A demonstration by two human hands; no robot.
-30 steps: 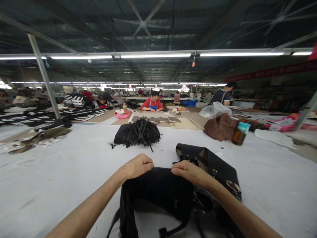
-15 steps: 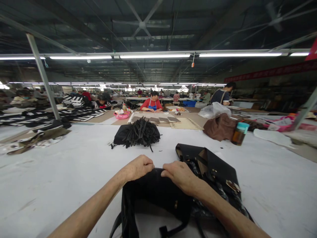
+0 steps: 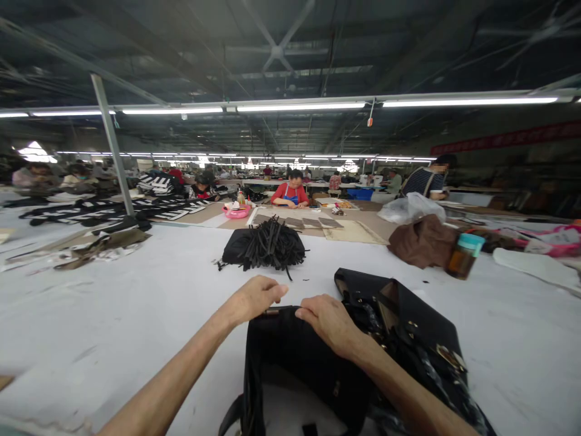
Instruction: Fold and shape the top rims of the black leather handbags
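Observation:
A black bag (image 3: 295, 357) stands open in front of me on the white table, its upper rim facing away from me. My right hand (image 3: 329, 321) pinches that rim near its middle, thumb on the near side. Just above the rim's left part is my left hand (image 3: 258, 298), its thumb stretched out and apart from the edge; its other fingers are partly hidden. To the right, more black bags (image 3: 415, 321) with gold-coloured fittings and clear plastic wrap lie overlapping, partly behind my right forearm.
A bundle of black strips (image 3: 270, 243) lies beyond my hands. At right are a brown cloth (image 3: 422, 241) and a jar with a turquoise lid (image 3: 465, 255). Fabric scraps (image 3: 102, 245) lie at left. Across the table sits a person in red (image 3: 290, 194) near a pink basin (image 3: 236, 211).
My left hand has come up off the bag's rim, its thumb now apart from the edge. The right hand keeps its pinch. The whole view has shifted, with things appearing farther right.

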